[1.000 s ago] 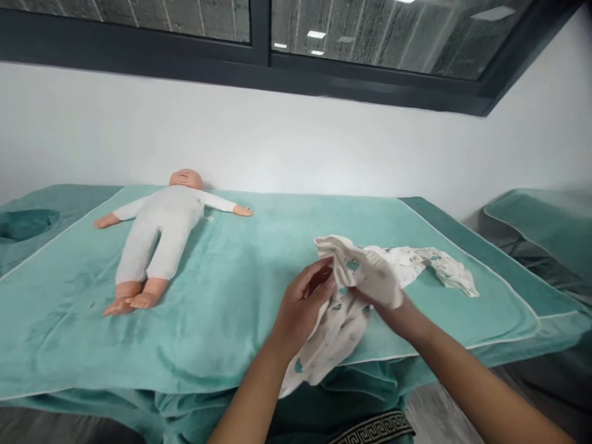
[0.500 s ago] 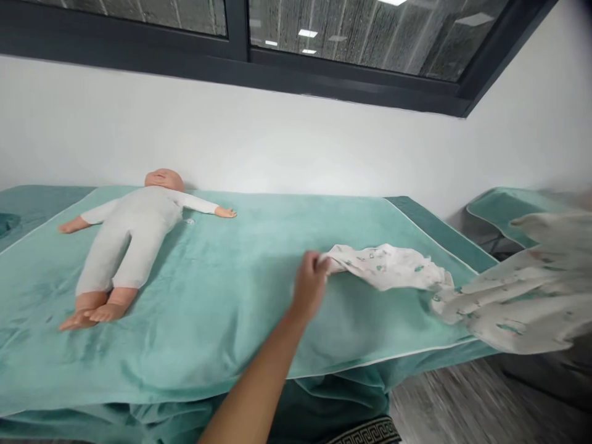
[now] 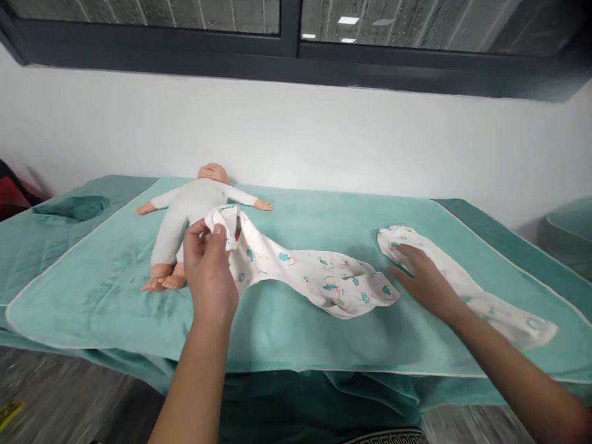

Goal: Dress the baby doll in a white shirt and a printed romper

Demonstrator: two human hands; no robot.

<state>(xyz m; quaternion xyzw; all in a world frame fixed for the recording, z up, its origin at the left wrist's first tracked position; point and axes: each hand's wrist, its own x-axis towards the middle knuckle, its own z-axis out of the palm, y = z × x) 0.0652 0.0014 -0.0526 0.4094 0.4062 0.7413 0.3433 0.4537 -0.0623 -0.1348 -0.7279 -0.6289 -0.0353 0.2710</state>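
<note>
My left hand point(image 3: 210, 265) is closed on one end of a white baby garment point(image 3: 319, 277) printed with small green and pink figures. That end is raised in front of the doll's legs, while the rest trails rightward onto the green bed cover. My right hand point(image 3: 423, 280) has its fingers stretched out, above the near edge of a second white printed cloth piece point(image 3: 467, 283); whether it touches the cloth I cannot tell. The baby doll point(image 3: 192, 200), in a pale grey-white suit, lies on its back with arms spread, its lower legs partly hidden by my left hand.
The green padded cover point(image 3: 115, 308) spreads over the bed, its near edge hanging in folds. Behind it are a white wall point(image 3: 296, 135) and a dark window frame point(image 3: 208, 49). A red and black item point(image 3: 13, 191) stands at far left. Grey flooring point(image 3: 55, 382) shows below.
The view has turned left. My left hand has drawn the garment leftward and lifted its end. The second cloth, earlier in the air at right, now lies on the bed; my right hand has come into view.
</note>
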